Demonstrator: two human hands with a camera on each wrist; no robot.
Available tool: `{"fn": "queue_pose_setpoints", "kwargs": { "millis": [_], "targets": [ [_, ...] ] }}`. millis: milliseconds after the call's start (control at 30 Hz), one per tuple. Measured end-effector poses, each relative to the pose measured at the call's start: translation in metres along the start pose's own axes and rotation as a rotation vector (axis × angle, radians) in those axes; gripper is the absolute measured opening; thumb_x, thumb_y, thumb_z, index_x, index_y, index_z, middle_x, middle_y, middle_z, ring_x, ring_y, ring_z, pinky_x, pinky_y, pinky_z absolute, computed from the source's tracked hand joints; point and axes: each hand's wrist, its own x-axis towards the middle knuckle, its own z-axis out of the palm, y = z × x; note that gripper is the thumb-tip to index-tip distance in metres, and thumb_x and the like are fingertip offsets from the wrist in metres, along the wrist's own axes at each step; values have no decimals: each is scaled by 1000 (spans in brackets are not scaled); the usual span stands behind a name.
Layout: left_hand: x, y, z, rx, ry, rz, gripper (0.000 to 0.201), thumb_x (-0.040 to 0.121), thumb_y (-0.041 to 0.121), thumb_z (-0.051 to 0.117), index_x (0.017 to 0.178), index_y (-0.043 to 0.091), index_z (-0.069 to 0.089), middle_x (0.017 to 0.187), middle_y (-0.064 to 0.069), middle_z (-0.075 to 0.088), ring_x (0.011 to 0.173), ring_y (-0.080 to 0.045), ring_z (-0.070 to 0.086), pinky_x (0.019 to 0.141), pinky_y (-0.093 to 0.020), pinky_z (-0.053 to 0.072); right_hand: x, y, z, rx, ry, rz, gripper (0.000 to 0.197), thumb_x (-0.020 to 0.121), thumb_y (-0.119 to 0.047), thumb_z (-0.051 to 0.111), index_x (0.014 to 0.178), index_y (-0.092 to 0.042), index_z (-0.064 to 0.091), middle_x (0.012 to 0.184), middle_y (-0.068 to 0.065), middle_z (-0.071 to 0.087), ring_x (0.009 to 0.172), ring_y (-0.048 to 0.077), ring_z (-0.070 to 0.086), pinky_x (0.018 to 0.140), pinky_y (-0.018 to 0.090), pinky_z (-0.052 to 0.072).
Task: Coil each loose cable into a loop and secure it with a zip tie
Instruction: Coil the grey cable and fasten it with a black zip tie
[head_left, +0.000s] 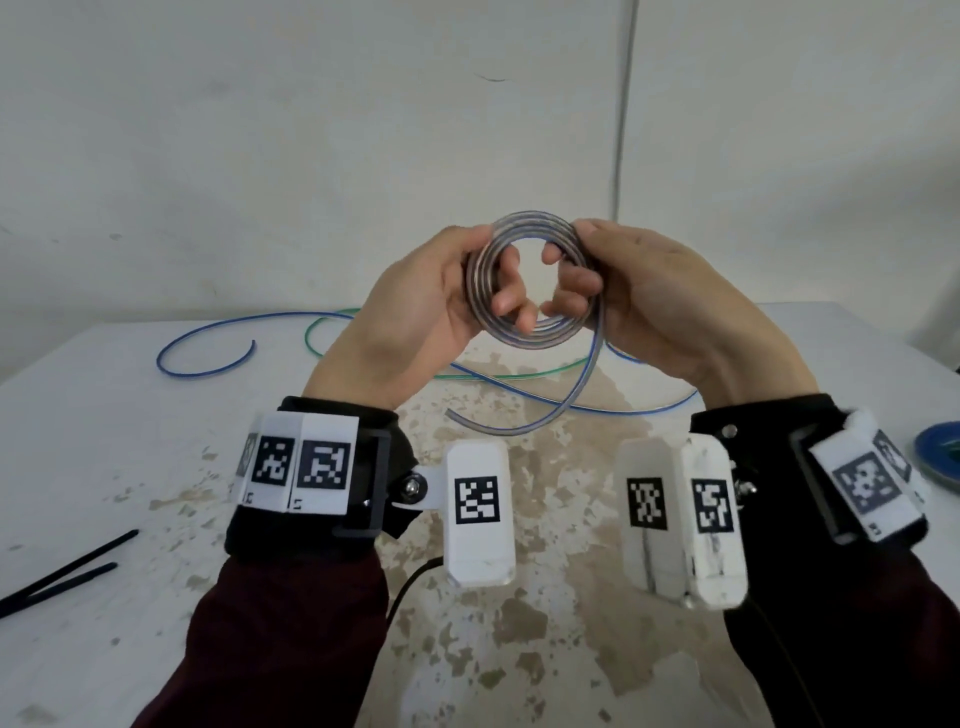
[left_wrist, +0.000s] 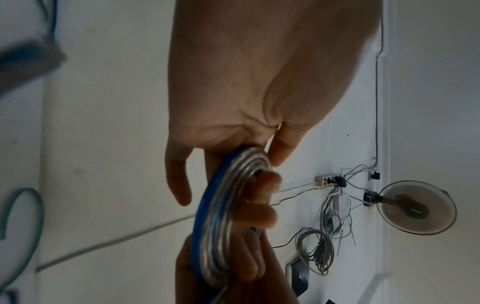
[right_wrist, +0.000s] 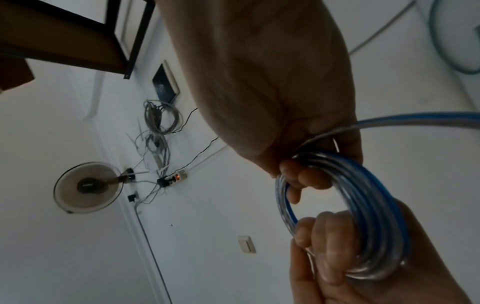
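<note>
Coil (head_left: 532, 280) held above table (head_left: 104, 415): left hand (head_left: 426, 306) clamped at 9 o'clock, right hand (head_left: 644, 296) clamped at 3 o'clock. Tail (head_left: 571, 395) hangs at 5 o'clock.

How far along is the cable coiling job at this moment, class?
Done: nothing is tied yet. In hand: the left hand and right hand both grip a coil of several turns, its tail still loose. Left: finish that coil, tie it with a zip tie from the table, then coil the blue cable and green cable.
</note>
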Motion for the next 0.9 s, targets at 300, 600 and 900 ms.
{"fn": "queue_pose_setpoints", "kwargs": {
  "millis": [300, 600, 900],
  "targets": [
    [-3, 0, -8, 232, 24, 3, 33, 102, 20, 34, 75, 7, 48, 48, 7, 25, 42, -12, 29, 54, -25, 21, 0, 5, 11, -168, -21, 30, 35, 104, -21, 33, 85, -7, 60, 53, -3, 43, 49, 11, 45, 58, 19, 48],
    [4, -6, -3, 66, 213, 137, 32, 103, 20, 35, 76, 8, 46, 52, 6, 21, 45, -10, 19, 47, -19, 21, 3, 9, 10, -22, -8, 43, 36, 104, -24, 30, 94, -7, 61, 67, 2, 65, 71, 17, 66, 71, 29, 56],
    [-2, -4, 0, 240, -22, -107, 36, 101, 24, 35, 71, 6, 46, 41, 6, 42, 44, -17, 35, 55, -25, 44, 2, 9, 6, -242, -115, 32, 32, 104, -21, 33, 84, -5, 52, 52, -8, 28, 46, 9, 32, 53, 20, 39]
  ]
}}
